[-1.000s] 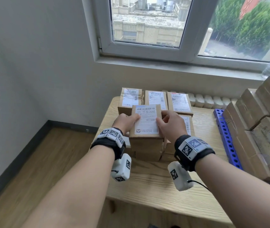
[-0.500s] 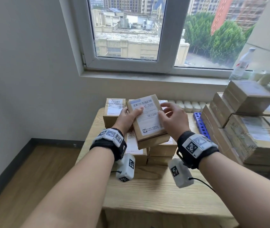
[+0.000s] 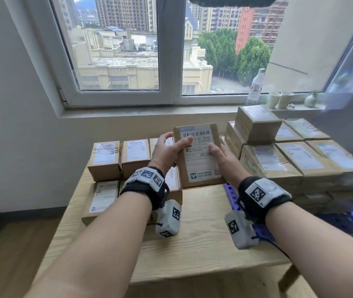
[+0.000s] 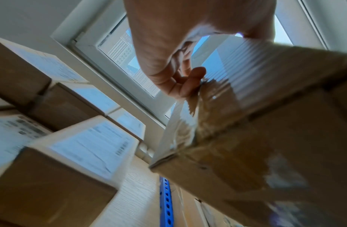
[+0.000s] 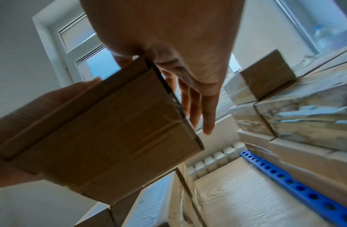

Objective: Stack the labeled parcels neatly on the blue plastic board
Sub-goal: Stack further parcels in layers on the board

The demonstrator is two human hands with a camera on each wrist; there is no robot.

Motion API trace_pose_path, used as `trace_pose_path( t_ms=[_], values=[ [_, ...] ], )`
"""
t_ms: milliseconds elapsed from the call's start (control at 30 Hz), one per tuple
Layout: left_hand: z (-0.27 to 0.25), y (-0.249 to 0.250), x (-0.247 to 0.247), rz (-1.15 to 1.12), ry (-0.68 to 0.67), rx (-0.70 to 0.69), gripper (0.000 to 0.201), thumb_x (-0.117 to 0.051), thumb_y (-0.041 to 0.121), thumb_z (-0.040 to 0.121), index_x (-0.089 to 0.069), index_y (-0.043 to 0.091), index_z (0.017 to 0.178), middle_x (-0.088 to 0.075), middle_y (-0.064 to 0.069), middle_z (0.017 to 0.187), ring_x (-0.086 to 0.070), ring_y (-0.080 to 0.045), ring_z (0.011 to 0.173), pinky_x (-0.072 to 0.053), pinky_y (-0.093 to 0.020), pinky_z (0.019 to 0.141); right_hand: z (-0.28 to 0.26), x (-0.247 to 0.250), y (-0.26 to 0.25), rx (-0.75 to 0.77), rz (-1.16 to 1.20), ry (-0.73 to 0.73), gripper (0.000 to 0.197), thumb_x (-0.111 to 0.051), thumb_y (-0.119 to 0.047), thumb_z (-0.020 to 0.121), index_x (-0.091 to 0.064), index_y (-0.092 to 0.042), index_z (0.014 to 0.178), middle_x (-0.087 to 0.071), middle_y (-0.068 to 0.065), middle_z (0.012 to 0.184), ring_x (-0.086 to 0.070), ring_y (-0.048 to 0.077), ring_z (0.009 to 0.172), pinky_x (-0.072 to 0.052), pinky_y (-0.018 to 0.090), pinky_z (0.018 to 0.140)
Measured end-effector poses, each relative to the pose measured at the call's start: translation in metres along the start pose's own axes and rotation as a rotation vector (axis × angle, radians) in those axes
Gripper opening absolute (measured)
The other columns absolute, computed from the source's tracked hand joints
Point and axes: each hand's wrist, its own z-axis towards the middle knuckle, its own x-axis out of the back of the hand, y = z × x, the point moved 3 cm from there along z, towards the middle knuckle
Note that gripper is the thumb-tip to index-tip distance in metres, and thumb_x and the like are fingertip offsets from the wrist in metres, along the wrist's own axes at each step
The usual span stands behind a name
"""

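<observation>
A brown parcel with a white label on top hangs in the air over the table, tilted towards me. My left hand grips its left edge, thumb on the label. My right hand holds its right side, thumb on top and fingers straight along the side. From below, the parcel shows its taped underside. The blue plastic board lies on the right and carries a stack of labeled parcels, with one more parcel on top. Loose parcels stand on the left.
The wooden table has its front edge close to me. On the windowsill stand a water bottle, two cups and a small vase. A white radiator runs behind the table. The wall is to the left.
Both hands have lifted the parcel off the loose pile and carried it up and to the right, towards the stack. The head view has turned right and upward.
</observation>
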Motion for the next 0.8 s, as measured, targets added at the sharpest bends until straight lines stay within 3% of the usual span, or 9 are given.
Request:
trace_pose_path(
  t_ms=[133, 233, 300, 367, 433, 500, 633, 700, 800],
  values=[
    [-0.012, 0.009, -0.054, 0.013, -0.032, -0.012, 0.108, -0.077, 0.055, 0.056, -0.032, 0.014, 0.145, -0.06, -0.009, 0.124, -0.067, -0.025, 0.102, -0.058, -0.05, 0.083, -0.015, 0.052, 0.005, -0.008, 0.065, 0.006, 0.02, -0.042, -0.043, 0.101, -0.051, -0.026, 0.107, -0.065, 0.004, 0.103, -0.068, 0.015, 0.085, -0.055, 0.023, 0.062],
    [-0.02, 0.013, -0.092, 0.017, -0.039, -0.033, 0.117, -0.077, 0.061, 0.053, -0.027, 0.014, 0.147, -0.058, -0.007, 0.124, -0.067, -0.022, 0.101, -0.058, -0.052, 0.083, -0.02, 0.089, 0.016, 0.009, 0.122, 0.038, 0.022, -0.046, -0.042, 0.1, -0.052, -0.024, 0.112, -0.066, 0.008, 0.109, -0.069, 0.017, 0.089, -0.058, 0.027, 0.067],
    [-0.025, 0.014, -0.12, 0.021, -0.054, -0.051, 0.122, -0.076, 0.069, 0.05, -0.028, 0.013, 0.147, -0.06, -0.01, 0.125, -0.068, -0.023, 0.1, -0.057, -0.057, 0.082, -0.022, 0.116, 0.022, 0.03, 0.14, 0.057, 0.038, -0.051, -0.046, 0.097, -0.052, -0.02, 0.123, -0.066, 0.01, 0.116, -0.069, 0.019, 0.096, -0.058, 0.03, 0.073],
    [-0.03, 0.016, -0.147, 0.045, -0.081, -0.062, 0.124, -0.07, 0.073, 0.049, -0.026, 0.015, 0.149, -0.061, -0.008, 0.125, -0.067, -0.023, 0.102, -0.056, -0.058, 0.084, -0.023, 0.144, 0.029, 0.028, 0.162, 0.084, 0.068, -0.058, -0.058, 0.088, -0.044, -0.013, 0.138, -0.063, 0.01, 0.123, -0.068, 0.019, 0.1, -0.058, 0.029, 0.073],
    [-0.036, 0.019, -0.176, 0.082, -0.101, -0.063, 0.123, -0.064, 0.074, 0.05, -0.023, 0.016, 0.15, -0.058, -0.006, 0.126, -0.065, -0.019, 0.101, -0.057, -0.054, 0.083, -0.025, 0.172, 0.032, 0.028, 0.152, 0.13, 0.094, -0.063, -0.073, 0.074, -0.041, -0.011, 0.142, -0.063, 0.01, 0.124, -0.068, 0.019, 0.101, -0.059, 0.033, 0.078],
    [-0.039, 0.021, -0.205, 0.076, -0.113, -0.07, 0.116, -0.062, 0.071, 0.054, -0.026, 0.014, 0.148, -0.054, -0.005, 0.126, -0.061, -0.013, 0.096, -0.056, -0.043, 0.072, -0.027, 0.201, 0.036, 0.029, 0.13, 0.168, 0.106, -0.06, -0.081, 0.063, -0.042, -0.011, 0.141, -0.063, 0.009, 0.123, -0.068, 0.02, 0.103, -0.058, 0.04, 0.087],
    [-0.035, 0.02, -0.255, 0.004, -0.112, -0.074, 0.104, -0.059, 0.068, 0.057, -0.036, 0.013, 0.142, -0.061, -0.007, 0.122, -0.065, -0.017, 0.093, -0.052, -0.035, 0.065, -0.03, 0.25, 0.046, 0.057, 0.088, 0.164, 0.085, -0.058, -0.075, 0.076, -0.048, -0.016, 0.136, -0.066, 0.006, 0.12, -0.069, 0.018, 0.099, -0.058, 0.036, 0.084],
    [-0.029, 0.02, -0.28, -0.078, -0.1, -0.082, 0.097, -0.063, 0.064, 0.061, -0.041, 0.009, 0.137, -0.062, -0.01, 0.124, -0.067, -0.017, 0.095, -0.056, -0.034, 0.064, -0.028, 0.274, 0.053, 0.054, 0.073, 0.156, 0.093, -0.058, -0.081, 0.068, -0.048, -0.02, 0.138, -0.067, 0.004, 0.121, -0.068, 0.017, 0.104, -0.055, 0.042, 0.092],
    [-0.022, 0.023, -0.313, -0.084, -0.098, -0.086, 0.093, -0.063, 0.066, 0.061, -0.047, 0.008, 0.132, -0.066, -0.011, 0.118, -0.069, -0.022, 0.095, -0.06, -0.042, 0.069, -0.026, 0.306, 0.057, 0.063, 0.103, 0.136, 0.079, -0.062, -0.067, 0.07, -0.053, -0.022, 0.134, -0.068, 0.002, 0.12, -0.067, 0.017, 0.106, -0.053, 0.043, 0.095]
  ],
)
